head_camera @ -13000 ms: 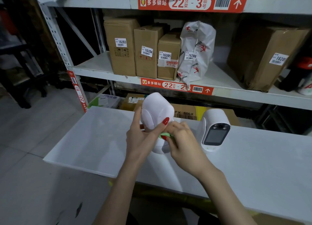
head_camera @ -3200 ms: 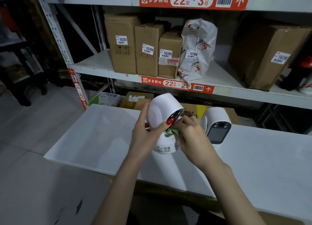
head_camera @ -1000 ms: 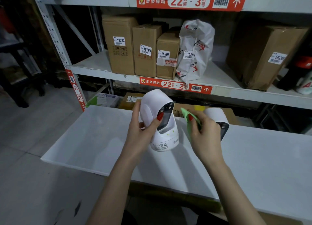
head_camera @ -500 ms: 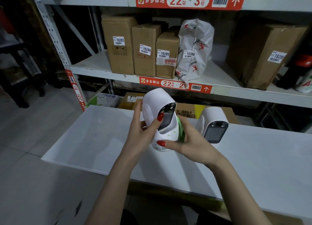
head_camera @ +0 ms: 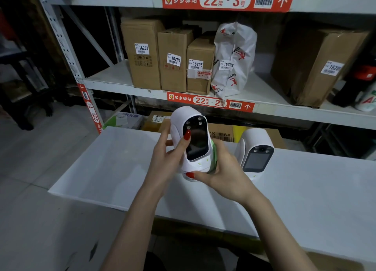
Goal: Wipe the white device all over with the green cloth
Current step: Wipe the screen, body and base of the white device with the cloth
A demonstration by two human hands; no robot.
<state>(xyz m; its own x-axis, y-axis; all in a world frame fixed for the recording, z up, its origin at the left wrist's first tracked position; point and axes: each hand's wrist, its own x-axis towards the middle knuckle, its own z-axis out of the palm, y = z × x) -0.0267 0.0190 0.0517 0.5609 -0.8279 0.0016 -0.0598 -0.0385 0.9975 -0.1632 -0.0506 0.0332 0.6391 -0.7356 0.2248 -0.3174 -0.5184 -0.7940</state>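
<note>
Two white rounded devices with dark screens are in view: one white device is held above the white surface, the second white device stands on it just right of the first. The left hand grips the held device's side, thumb on its screen. The right hand curls round its base, pressing the green cloth against it. Behind, the metal shelf holds four brown cardboard boxes and one white plastic bag.

Both forearms are bare right up to the near edge of view, no sleeves, no watch, no bracelet or ring showing. The left hand and the right hand each carry long nails painted glossy red; one shows on the left thumb, one on the right thumb. Something dark is worn lower down, between the arms.
</note>
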